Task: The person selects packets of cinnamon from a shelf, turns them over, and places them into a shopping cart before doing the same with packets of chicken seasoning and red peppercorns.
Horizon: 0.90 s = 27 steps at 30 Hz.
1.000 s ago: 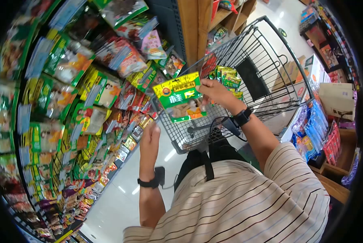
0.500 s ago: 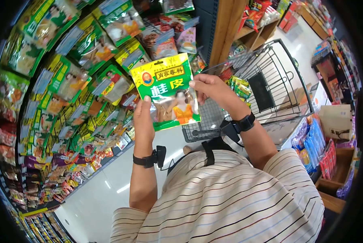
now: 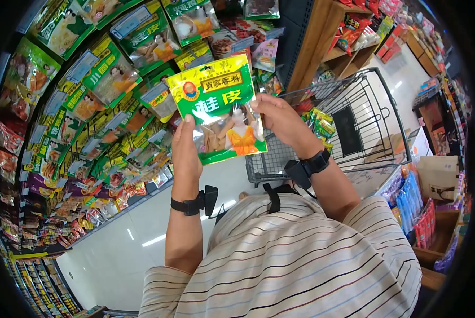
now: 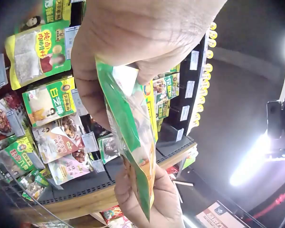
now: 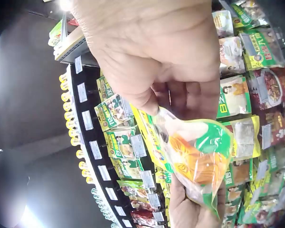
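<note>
Hands: left hand [image 3: 186, 153] and right hand [image 3: 281, 121], each pinched on one side edge of a green spice packet [image 3: 220, 100], held upright near the shopping cart [image 3: 372, 114], right of the hung packets [image 3: 97, 79].

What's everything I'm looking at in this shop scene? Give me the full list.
Green and yellow plastic food packet: one, held up in front of the shelves.
Hanging packets: many, mostly green, yellow and red, display wall on the left.
Grey wire shopping trolley: one, ahead, with small green and yellow packets inside.
Wooden shelf unit: one, brown, top centre, beside the trolley.
Cardboard box: one, pale, far right.
Black wrist straps: two, one per wrist.
Striped shirt: one, cream with dark lines, bottom.
Left hand: grips the packet's left edge.
Right hand: pinches its right edge.
</note>
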Each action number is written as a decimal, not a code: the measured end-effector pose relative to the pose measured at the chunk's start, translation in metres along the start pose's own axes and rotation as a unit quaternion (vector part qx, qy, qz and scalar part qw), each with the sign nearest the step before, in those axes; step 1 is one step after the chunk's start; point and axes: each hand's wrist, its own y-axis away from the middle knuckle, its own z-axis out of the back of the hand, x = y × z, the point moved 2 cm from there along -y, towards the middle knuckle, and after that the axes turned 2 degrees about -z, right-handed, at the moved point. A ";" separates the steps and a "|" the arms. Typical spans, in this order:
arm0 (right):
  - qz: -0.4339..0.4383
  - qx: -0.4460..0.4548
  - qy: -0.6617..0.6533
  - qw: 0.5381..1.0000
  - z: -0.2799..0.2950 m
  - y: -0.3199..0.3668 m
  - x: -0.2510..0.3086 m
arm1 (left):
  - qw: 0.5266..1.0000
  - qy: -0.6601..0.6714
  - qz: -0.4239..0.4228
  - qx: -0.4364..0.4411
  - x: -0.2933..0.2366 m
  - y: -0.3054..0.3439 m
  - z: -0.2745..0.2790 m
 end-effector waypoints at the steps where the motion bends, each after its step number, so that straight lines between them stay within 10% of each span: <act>1: 0.002 0.005 -0.005 1.000 -0.001 0.000 0.000 | 1.000 -0.007 -0.003 0.003 -0.001 -0.001 0.000; 9: 0.069 -0.095 0.072 0.990 0.003 0.001 0.004 | 0.993 -0.120 -0.005 0.003 -0.003 -0.014 0.004; 10: 0.086 -0.107 0.079 0.987 0.003 0.002 0.004 | 0.982 -0.145 -0.120 0.009 -0.003 -0.017 0.003; 17: 0.244 -0.135 0.243 0.929 -0.040 0.007 0.008 | 0.957 -0.164 -0.191 0.144 -0.011 -0.004 -0.031; 21: 0.380 -0.096 0.402 0.827 -0.075 0.007 0.005 | 0.971 -0.062 -0.111 0.204 -0.025 0.000 -0.033; 27: 0.317 -0.035 0.373 0.871 -0.071 0.003 0.010 | 0.998 0.020 -0.032 0.047 -0.024 -0.013 -0.012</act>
